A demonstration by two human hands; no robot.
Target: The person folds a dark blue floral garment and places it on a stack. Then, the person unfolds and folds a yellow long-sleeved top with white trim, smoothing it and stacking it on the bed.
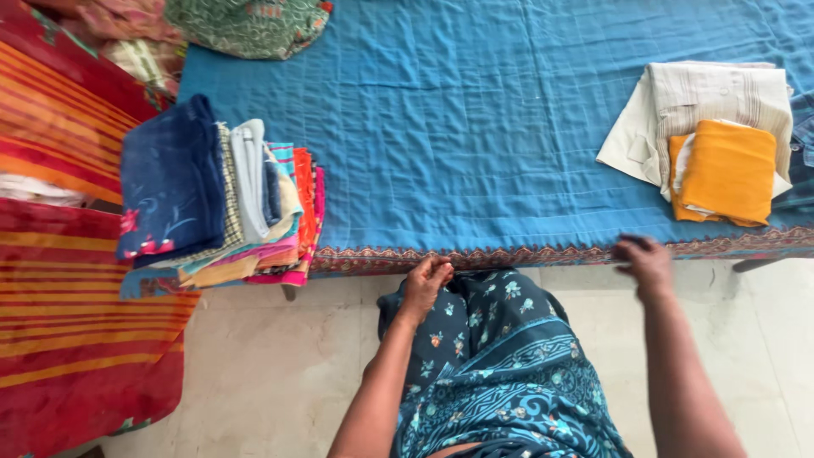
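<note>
1. Head view looks straight down: the left hand [426, 282] rests at the near edge of the blue bedspread [475, 127], fingers curled and pressed together on the patterned border [509, 255] — it seems to pinch the hem, though the fingertips are partly hidden.
2. The right hand [644, 261] hovers at the same border, at about 3 o'clock from the left hand; it is blurred, so whether it is spread or closed I cannot tell.
3. The border's long axis runs 9 to 3 o'clock, across both hands, and each hand sits at its own stretch of it.
4. From the right hand, the folded orange cloth [729, 170] lies near at 1 o'clock, on a cream folded garment [704, 97]; the right hand is the nearer one.
5. From the left hand, a stack of folded clothes [225, 199] with a dark blue piece on top lies at 10 o'clock, well apart.
6. Between the two piles the bedspread is bare; the person's blue floral garment [500, 365] hangs below the hands, over the pale floor [271, 365].
</note>
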